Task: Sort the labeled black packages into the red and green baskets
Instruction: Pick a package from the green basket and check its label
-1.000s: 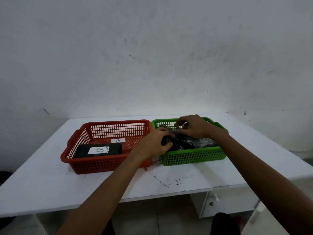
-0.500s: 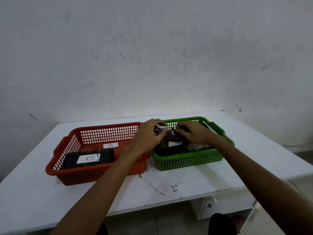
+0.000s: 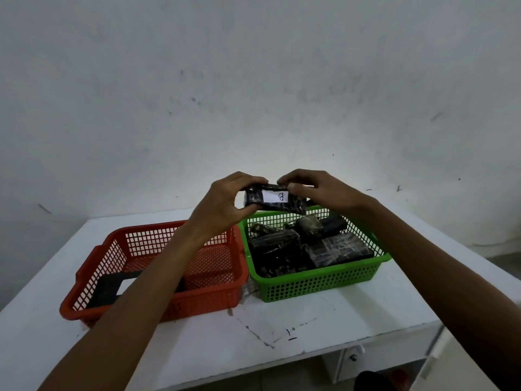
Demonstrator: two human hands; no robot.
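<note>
Package [image 3: 275, 197] ends apparently beneath left hand [image 3: 222, 206] and right hand [image 3: 321, 190]

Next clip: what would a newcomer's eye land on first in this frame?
First, the black package with a white label reading B, pinched between the left hand and right hand above the far edge of the green basket. Then the heap of packages filling that basket, beside the red basket on the left, where a lone package shows.

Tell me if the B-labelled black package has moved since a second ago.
Yes: the black plastic-wrapped package rose out of the green mesh basket to above its far rim.
</note>
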